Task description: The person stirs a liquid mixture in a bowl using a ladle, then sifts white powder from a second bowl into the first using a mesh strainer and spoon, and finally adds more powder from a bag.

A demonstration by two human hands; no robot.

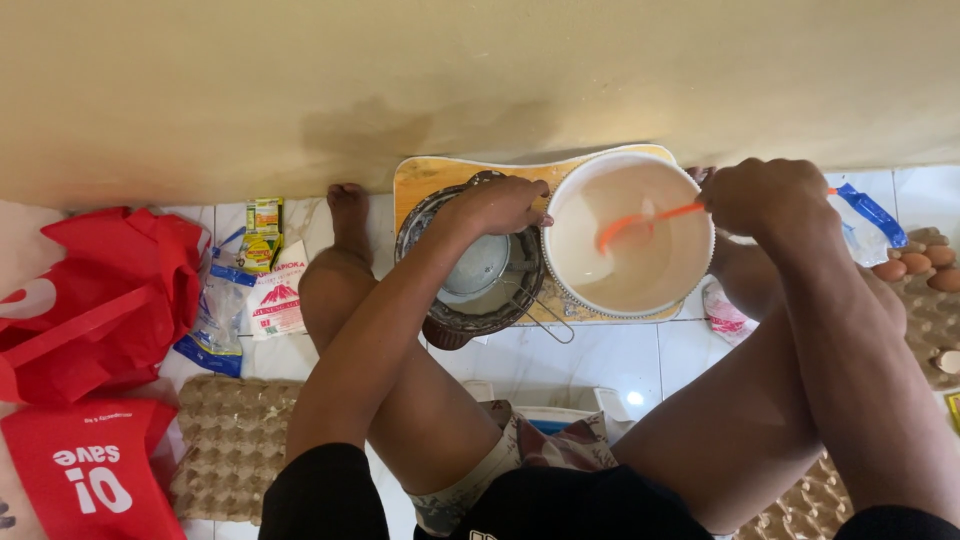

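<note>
A white bowl [628,235] of pale batter is set on a yellow board [420,178] on the tiled floor [610,360], pushed close to the wall [480,80], so that it sits between the person's spread legs and within easy reach of both arms. The right hand [765,198] is closed around the end of an orange whisk [640,222], its fingers clamped on the handle, and the whisk's head is sunk in the batter, apparently so that the mix can be stirred from above. The left hand [497,204] is laid on the bowl's near rim, fingers curled together against it; the bowl seems to be steadied this way while it is stirred. Just left of the bowl, and touching it or nearly so, a dark metal pan [470,290] is kept with a sieve [478,268] resting in it, its wire handle pointing toward the person. Further left, a red bag [100,290], small packets [262,232] and a clear flour bag [218,310] are left on the floor, and an empty egg tray [230,440] lies beneath the left knee. To the right, a second tray with brown eggs [915,262] is placed near the right forearm, beside a blue-and-white packet [865,212]. The left forearm crosses over the pan and hides part of it; the right hand hides the whisk's end.
</note>
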